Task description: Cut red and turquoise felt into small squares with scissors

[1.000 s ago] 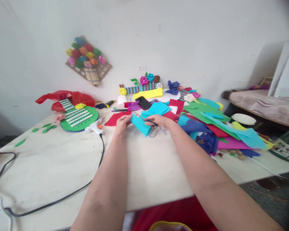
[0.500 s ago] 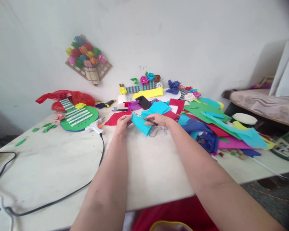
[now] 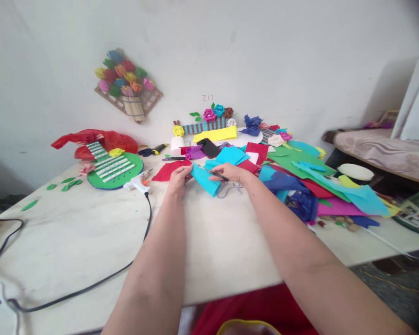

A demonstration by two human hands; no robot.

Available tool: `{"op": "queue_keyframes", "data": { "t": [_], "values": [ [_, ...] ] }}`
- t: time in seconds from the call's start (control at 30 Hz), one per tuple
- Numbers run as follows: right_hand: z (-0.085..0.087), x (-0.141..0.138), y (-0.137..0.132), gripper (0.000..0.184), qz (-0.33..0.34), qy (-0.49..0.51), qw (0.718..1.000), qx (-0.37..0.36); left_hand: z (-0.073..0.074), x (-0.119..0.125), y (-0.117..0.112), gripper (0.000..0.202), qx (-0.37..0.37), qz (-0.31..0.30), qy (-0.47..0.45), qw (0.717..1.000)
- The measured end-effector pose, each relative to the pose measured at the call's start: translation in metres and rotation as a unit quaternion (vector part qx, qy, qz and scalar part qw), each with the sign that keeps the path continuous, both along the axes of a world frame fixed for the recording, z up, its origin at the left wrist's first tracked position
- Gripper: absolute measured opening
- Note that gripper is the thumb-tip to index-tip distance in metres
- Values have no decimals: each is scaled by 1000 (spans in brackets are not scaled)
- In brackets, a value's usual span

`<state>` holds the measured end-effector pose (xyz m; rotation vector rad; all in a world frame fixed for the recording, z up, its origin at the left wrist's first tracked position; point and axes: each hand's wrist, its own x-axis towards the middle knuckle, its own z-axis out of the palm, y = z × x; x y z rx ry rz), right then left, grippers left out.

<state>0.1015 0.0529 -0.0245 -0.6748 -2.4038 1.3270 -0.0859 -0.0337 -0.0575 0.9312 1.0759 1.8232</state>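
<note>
My left hand (image 3: 179, 178) pinches the upper left corner of a folded piece of turquoise crepe paper (image 3: 206, 181), held just above the table. In my right hand (image 3: 228, 172) is a pair of scissors (image 3: 219, 176), its blades lying along the paper's upper edge and pointing left. The fingers of my right hand hide most of the handles. Behind my left hand lies a red piece of paper (image 3: 167, 171). More turquoise paper (image 3: 232, 156) rests behind the scissors. A thin purplish string (image 3: 226, 190) curls on the table below my right hand.
To the left are a white glue gun (image 3: 138, 182) with a black cord (image 3: 101, 281) and a green guitar-shaped craft (image 3: 118, 170). Coloured paper sheets (image 3: 303, 163) pile up on the right. A black phone (image 3: 208, 148) and yellow paper (image 3: 214, 135) lie toward the wall.
The scissor blades have shifted slightly along the turquoise paper's upper edge. Both hands keep their holds and nearly the same places.
</note>
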Motion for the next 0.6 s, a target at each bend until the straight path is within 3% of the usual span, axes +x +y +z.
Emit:
{"op": "queue_keyframes", "data": {
  "t": [0.6],
  "values": [
    [10,1,-12,40,-4,-4,1000,-9,2,2,0,29,-6,12,-6,1000]
  ]
}}
